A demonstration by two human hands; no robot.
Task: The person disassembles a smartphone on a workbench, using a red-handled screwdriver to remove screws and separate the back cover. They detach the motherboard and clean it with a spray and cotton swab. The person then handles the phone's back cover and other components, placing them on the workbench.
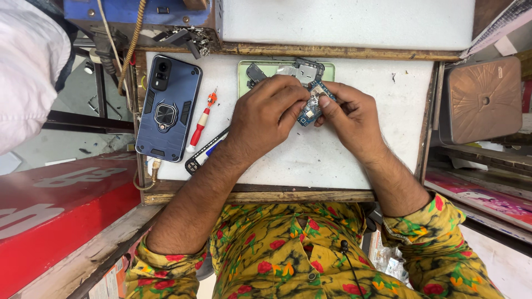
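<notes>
Both hands pinched the small circuit board (pixel 311 106) above the white bench top (pixel 332 160): left hand (pixel 266 113) at its 9 o'clock, right hand (pixel 350 113) at 3. Risk: over-flexing could crack the board, or it could slip onto the opened green phone (pixel 327 71) at 12.

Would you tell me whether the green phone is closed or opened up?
Opened up: the green phone shows bare inner parts.

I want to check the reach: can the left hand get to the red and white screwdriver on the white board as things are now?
Probably yes. The screwdriver lies bare just beside the left hand, with nothing between them. But that hand pinches the small circuit board together with the right hand, so it must let go first.
</notes>
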